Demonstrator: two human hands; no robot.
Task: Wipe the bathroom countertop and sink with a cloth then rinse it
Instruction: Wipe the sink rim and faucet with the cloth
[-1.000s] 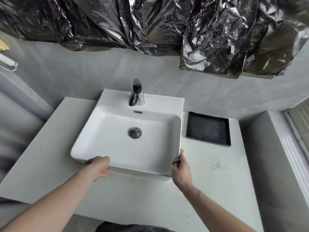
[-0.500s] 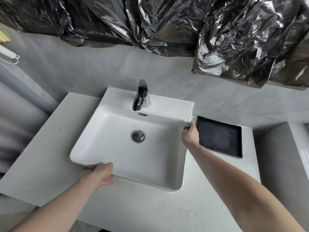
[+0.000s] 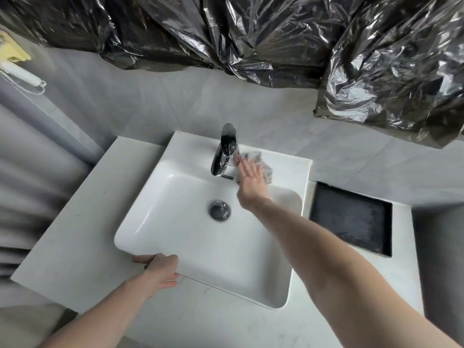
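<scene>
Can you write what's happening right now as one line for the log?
step: wiping sink back ledge | right hand: presses cloth flat beside faucet | left hand: grips front rim

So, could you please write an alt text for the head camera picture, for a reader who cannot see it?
A person's right hand presses a grey cloth flat on the back ledge of a white sink, just right of the chrome faucet. The left hand holds the sink's front rim. A black tray lies on the white countertop to the right.
</scene>
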